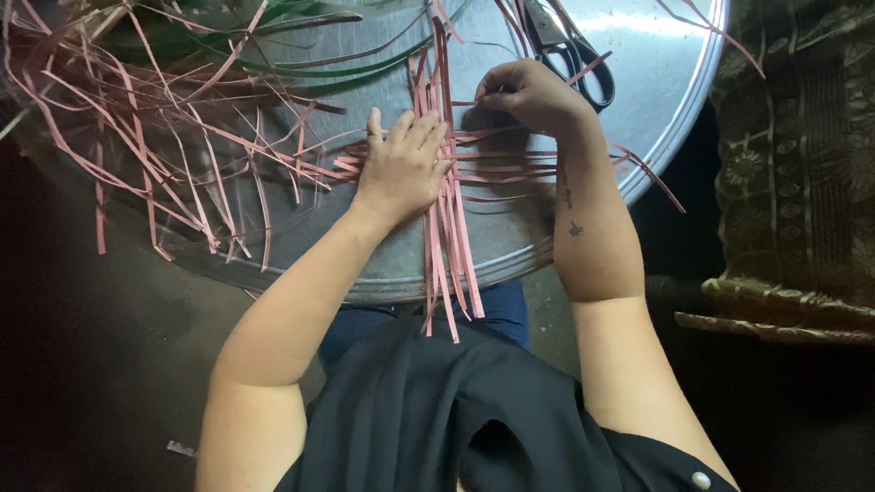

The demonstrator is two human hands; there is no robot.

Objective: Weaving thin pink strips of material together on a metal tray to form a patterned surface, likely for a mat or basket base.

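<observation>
1. Strips are hanging over the near rim of the round, shiny metal tray [656, 137]: the flat pink woven strips [448, 228] are lying crossed near the tray's centre, their ends reaching past its edge.
2. Pressing down on that weave is the left hand [401, 164], fingers flat and spread.
3. Just beside it, the right hand [533, 96] is pinching one pink strip between fingertips.
4. Black-handled metal scissors [570, 50] are lying toward the tray's far side.
5. Loose pink strips [137, 137] are sprawling over the tray's left part, leaving bare metal at its right rim.
6. Dark patterned cloth [793, 164] is lying right of the tray.
</observation>
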